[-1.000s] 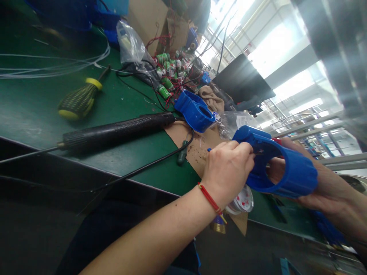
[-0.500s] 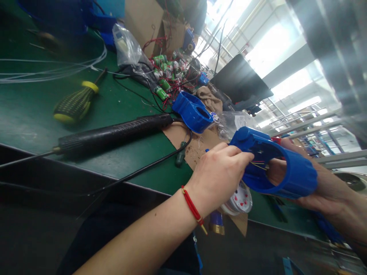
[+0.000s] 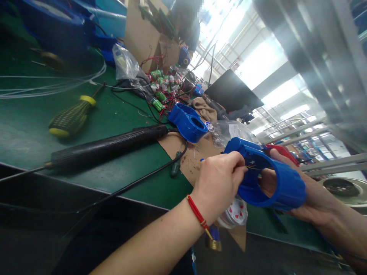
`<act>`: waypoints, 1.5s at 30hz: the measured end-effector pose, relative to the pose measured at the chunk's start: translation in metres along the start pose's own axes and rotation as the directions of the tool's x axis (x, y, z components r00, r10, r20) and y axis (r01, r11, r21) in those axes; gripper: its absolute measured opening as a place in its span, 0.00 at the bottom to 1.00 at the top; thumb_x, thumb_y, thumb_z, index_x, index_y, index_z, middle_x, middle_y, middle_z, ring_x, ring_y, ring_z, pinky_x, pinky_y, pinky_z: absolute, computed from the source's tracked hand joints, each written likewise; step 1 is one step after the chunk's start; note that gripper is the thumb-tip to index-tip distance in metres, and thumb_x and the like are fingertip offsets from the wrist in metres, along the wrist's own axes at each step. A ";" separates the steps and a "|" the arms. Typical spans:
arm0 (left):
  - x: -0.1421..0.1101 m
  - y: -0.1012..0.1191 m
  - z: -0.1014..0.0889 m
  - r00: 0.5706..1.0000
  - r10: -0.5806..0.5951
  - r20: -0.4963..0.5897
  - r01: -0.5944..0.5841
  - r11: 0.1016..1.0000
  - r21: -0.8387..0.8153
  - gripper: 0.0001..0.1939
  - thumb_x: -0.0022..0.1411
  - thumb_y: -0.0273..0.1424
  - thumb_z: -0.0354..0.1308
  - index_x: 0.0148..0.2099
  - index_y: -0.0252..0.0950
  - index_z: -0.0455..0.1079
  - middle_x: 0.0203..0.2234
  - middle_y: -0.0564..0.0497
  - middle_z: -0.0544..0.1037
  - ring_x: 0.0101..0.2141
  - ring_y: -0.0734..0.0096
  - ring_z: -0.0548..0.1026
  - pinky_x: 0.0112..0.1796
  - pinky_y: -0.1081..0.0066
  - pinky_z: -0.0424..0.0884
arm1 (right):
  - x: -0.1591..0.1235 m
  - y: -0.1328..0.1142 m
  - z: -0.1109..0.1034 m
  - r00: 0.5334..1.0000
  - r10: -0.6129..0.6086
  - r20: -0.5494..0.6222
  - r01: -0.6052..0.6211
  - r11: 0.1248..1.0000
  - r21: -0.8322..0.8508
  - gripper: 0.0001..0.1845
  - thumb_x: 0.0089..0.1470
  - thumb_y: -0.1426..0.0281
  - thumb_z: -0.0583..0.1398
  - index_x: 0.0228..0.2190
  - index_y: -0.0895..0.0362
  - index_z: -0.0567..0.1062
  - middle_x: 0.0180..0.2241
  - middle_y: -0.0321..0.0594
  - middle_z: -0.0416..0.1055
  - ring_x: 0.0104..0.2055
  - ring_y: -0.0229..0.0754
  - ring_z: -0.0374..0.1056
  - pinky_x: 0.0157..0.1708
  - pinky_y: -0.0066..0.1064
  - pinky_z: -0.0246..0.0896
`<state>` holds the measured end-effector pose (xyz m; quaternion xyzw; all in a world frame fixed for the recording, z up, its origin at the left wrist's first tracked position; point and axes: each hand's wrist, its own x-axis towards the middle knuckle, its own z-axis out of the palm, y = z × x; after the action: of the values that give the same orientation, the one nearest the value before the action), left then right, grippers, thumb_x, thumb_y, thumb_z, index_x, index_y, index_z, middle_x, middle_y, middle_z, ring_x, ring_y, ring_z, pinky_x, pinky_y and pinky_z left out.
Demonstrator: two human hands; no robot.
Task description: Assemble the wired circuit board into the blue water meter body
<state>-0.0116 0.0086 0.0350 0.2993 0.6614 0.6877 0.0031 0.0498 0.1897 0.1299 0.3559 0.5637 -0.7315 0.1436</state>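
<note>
My right hand (image 3: 312, 202) is wrapped round a blue plastic housing (image 3: 289, 187) with a large round opening, holding it tilted above the bench. My left hand (image 3: 218, 179), with a red cord bracelet (image 3: 196, 210) at the wrist, is closed in a pinch at the housing's near opening. Thin wires (image 3: 254, 167) come from between its fingertips and run into the housing. Below the left hand lies a white round spool-like part with red marks (image 3: 237, 214). Beside it a blue piece with a brass threaded end (image 3: 213, 243) shows partly.
A second blue housing (image 3: 189, 122) rests on cardboard (image 3: 186, 162). Leftward on the green bench lie a black-handled tool (image 3: 109, 147) with a cable and a yellow-black screwdriver (image 3: 73, 116). Behind are green batteries with red wires (image 3: 160, 95), a cardboard box (image 3: 142, 32) and a dark screen (image 3: 233, 89).
The view has shifted slightly. My left fingertips have curled into a tighter pinch on the wires. The right hand keeps its hold on the blue housing.
</note>
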 end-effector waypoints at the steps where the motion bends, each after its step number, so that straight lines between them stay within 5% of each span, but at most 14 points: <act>1: 0.001 0.001 0.002 1.000 0.007 -0.008 -0.007 1.000 0.026 0.04 0.64 0.28 0.59 0.34 0.37 0.70 0.27 0.58 0.75 0.29 0.75 0.74 0.30 0.73 0.65 | -0.001 0.000 0.002 1.000 0.017 -0.018 -0.017 1.000 0.017 0.20 0.56 0.57 0.64 0.43 0.59 0.80 0.38 0.47 0.81 0.38 0.48 0.79 0.52 0.48 0.68; 6: 0.003 0.004 0.010 0.998 0.058 -0.034 -0.050 0.979 0.197 0.05 0.66 0.30 0.55 0.36 0.37 0.70 0.31 0.53 0.74 0.35 0.65 0.71 0.35 0.66 0.64 | -0.004 -0.002 0.010 0.998 0.062 -0.017 -0.059 0.986 0.155 0.11 0.45 0.67 0.73 0.33 0.54 0.84 0.30 0.37 0.83 0.31 0.41 0.79 0.39 0.26 0.76; 8: 0.003 0.005 0.011 0.997 0.058 -0.043 -0.046 0.970 0.240 0.05 0.66 0.31 0.56 0.36 0.38 0.70 0.31 0.53 0.74 0.35 0.64 0.70 0.34 0.65 0.63 | -0.004 -0.003 0.012 1.000 0.018 -0.007 -0.017 0.979 0.203 0.15 0.42 0.73 0.74 0.34 0.46 0.84 0.30 0.29 0.83 0.29 0.36 0.79 0.36 0.20 0.75; 17: 0.004 0.002 0.017 0.994 0.013 -0.106 0.012 0.974 0.225 0.06 0.62 0.29 0.56 0.31 0.38 0.65 0.27 0.56 0.73 0.31 0.68 0.70 0.32 0.66 0.59 | -0.004 -0.001 0.008 0.999 -0.031 -0.034 0.038 0.973 0.227 0.14 0.46 0.73 0.72 0.35 0.43 0.83 0.33 0.28 0.83 0.28 0.38 0.80 0.36 0.25 0.77; 20: 0.004 0.003 0.016 0.995 -0.006 -0.101 0.026 0.981 0.190 0.06 0.61 0.28 0.56 0.30 0.38 0.66 0.26 0.56 0.72 0.30 0.70 0.70 0.31 0.67 0.59 | -0.003 0.000 0.007 0.999 -0.013 -0.034 0.019 0.980 0.197 0.08 0.49 0.69 0.70 0.35 0.51 0.84 0.33 0.36 0.83 0.29 0.41 0.80 0.37 0.26 0.77; 24: 0.005 0.005 0.015 0.994 -0.046 -0.095 0.060 0.987 0.149 0.07 0.58 0.27 0.56 0.28 0.38 0.66 0.24 0.56 0.71 0.28 0.71 0.70 0.30 0.68 0.57 | -0.004 0.000 0.007 0.997 0.050 -0.057 -0.042 0.989 0.138 0.14 0.46 0.65 0.72 0.33 0.62 0.83 0.33 0.48 0.83 0.30 0.43 0.80 0.37 0.24 0.76; 30: 0.005 0.005 0.018 0.990 -0.075 -0.121 0.091 0.987 0.132 0.07 0.58 0.28 0.56 0.27 0.38 0.64 0.22 0.56 0.70 0.27 0.70 0.68 0.29 0.67 0.55 | -0.004 0.000 0.007 0.995 -0.040 -0.090 0.053 0.987 0.154 0.08 0.47 0.66 0.72 0.32 0.52 0.83 0.29 0.36 0.83 0.26 0.40 0.79 0.34 0.25 0.77; 38: 0.006 0.002 0.025 0.984 -0.058 -0.168 0.073 0.994 0.083 0.07 0.59 0.28 0.57 0.28 0.38 0.63 0.24 0.57 0.70 0.29 0.70 0.69 0.31 0.66 0.57 | -0.007 -0.004 0.028 0.970 0.065 -0.233 -0.025 0.985 0.170 0.20 0.29 0.70 0.78 0.30 0.55 0.83 0.24 0.36 0.82 0.22 0.38 0.77 0.29 0.19 0.75; 43: 0.005 0.003 0.024 0.981 -0.079 -0.180 0.079 0.997 -0.005 0.08 0.59 0.28 0.59 0.28 0.38 0.65 0.25 0.55 0.73 0.30 0.67 0.71 0.31 0.66 0.58 | -0.008 -0.009 0.045 0.935 -0.051 -0.352 0.063 0.998 0.023 0.27 0.20 0.69 0.80 0.29 0.44 0.82 0.26 0.27 0.82 0.21 0.42 0.78 0.27 0.29 0.78; 45: 0.003 0.002 0.023 0.973 -0.136 -0.188 0.121 0.989 -0.090 0.07 0.58 0.28 0.59 0.28 0.38 0.67 0.25 0.55 0.75 0.29 0.68 0.72 0.30 0.67 0.59 | -0.009 -0.011 0.048 0.946 -0.069 -0.317 0.050 0.997 -0.065 0.25 0.21 0.66 0.80 0.28 0.45 0.82 0.25 0.29 0.82 0.20 0.46 0.77 0.25 0.34 0.79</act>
<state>-0.0038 0.0304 0.0370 0.1872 0.6491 0.7373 -0.0052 0.0319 0.1468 0.1495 0.4480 0.6102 -0.6523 0.0385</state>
